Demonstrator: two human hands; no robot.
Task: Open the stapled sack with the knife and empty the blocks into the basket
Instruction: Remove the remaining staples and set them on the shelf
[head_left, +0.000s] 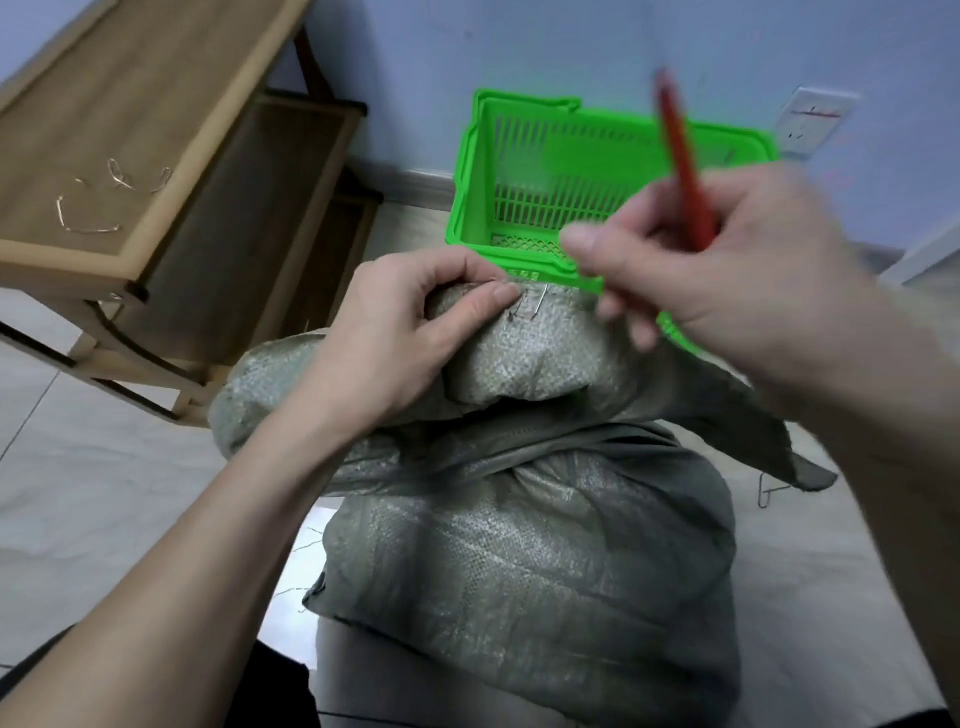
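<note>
A grey-green woven sack (524, 545) stands on the floor in front of me, its top folded over. A bent metal staple (527, 307) sticks out of the fold. My left hand (410, 332) pinches the folded sack top just left of that staple. My right hand (727, 275), blurred, hovers above the fold and grips a red-handled knife (680, 166) whose handle points up; its blade is hidden. A bright green slatted basket (519, 156) sits behind the sack against the wall. The blocks are hidden inside the sack.
A low wooden table (156, 104) stands at the left with several pulled staples (93, 208) on its top. Another loose staple (769, 491) lies on the tiled floor right of the sack. A wall socket (815, 122) is at the upper right.
</note>
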